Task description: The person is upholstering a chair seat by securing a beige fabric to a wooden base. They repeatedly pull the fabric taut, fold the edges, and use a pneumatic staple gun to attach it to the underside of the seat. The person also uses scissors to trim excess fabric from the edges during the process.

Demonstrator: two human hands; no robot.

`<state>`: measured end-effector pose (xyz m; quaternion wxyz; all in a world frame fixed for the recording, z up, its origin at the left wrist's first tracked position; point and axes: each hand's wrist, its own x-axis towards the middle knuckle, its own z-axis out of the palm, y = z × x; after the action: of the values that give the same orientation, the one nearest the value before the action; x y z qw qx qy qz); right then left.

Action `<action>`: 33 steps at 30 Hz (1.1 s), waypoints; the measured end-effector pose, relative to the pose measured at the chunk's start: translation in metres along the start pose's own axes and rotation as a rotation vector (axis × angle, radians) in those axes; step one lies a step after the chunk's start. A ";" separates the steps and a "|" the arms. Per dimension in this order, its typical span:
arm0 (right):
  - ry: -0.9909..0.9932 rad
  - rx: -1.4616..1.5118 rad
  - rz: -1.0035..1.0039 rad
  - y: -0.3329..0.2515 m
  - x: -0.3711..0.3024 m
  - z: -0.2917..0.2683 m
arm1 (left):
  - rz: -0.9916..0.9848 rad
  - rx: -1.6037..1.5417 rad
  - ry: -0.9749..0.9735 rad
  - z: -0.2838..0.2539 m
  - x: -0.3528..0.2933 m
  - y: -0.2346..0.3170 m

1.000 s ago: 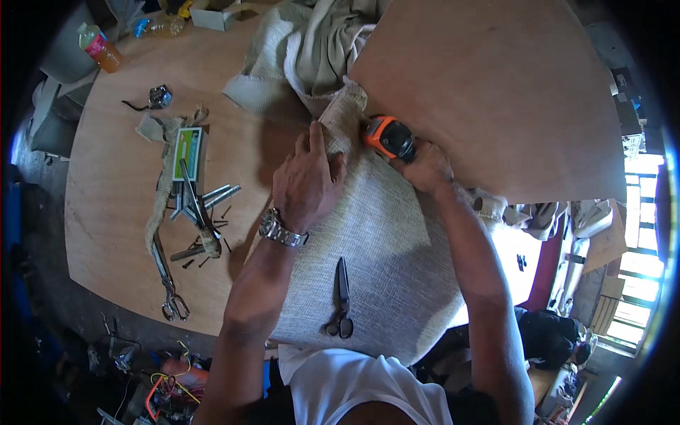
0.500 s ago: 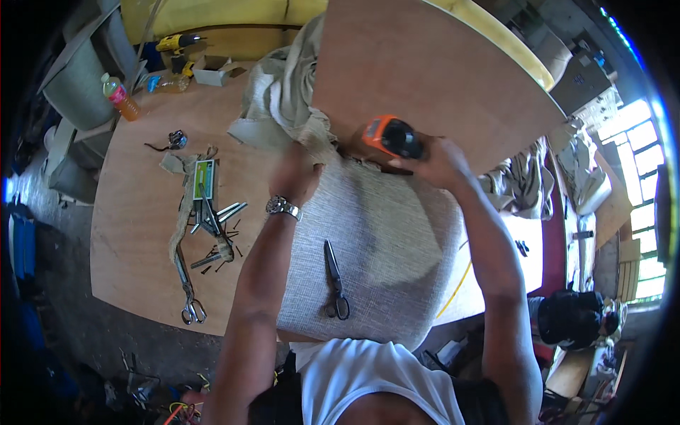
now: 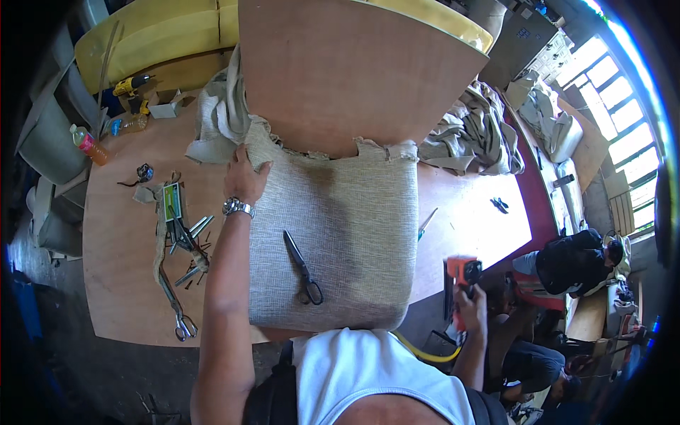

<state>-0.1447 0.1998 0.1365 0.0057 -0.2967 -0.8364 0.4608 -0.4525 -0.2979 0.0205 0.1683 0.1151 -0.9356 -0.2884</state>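
A workshop table (image 3: 120,276) carries a cloth-covered seat (image 3: 340,234), a brown board (image 3: 354,64) standing at the seat's far side.

The orange-and-black tool (image 3: 462,268), over the seat's far edge half a second ago, is now off the seat's near right side, so work along that ragged edge looks paused; the right hand (image 3: 470,310) has its fingers wrapped round the tool's handle, the tool's head projecting beyond them. The left hand (image 3: 244,178) lies at the seat's far left corner, fingers loosely spread and thumb apart, the cloth directly beneath them and not clasped. Black scissors (image 3: 300,263) rest on the seat, nearer the body than the left fingers and touched by neither hand.
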 end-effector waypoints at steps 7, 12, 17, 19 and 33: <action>0.028 0.078 0.199 0.123 0.018 -0.022 | 0.113 0.189 -0.084 0.018 0.013 -0.017; 0.059 -0.256 -0.009 0.164 0.083 -0.034 | 0.189 0.027 -0.199 -0.011 -0.005 -0.025; 0.100 -0.687 -0.113 0.191 0.162 -0.032 | 0.063 0.154 -0.018 -0.047 -0.154 -0.035; 0.075 -0.670 -0.154 0.204 0.191 -0.031 | -0.129 0.263 0.110 -0.053 -0.239 -0.049; 0.194 -0.352 -0.696 0.075 0.274 0.059 | -1.219 -0.714 0.238 0.048 -0.466 0.046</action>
<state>-0.3504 0.3225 -0.0280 0.1893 -0.0343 -0.9487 0.2510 -0.0491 -0.0908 -0.1056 0.1054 0.5858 -0.5287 -0.6051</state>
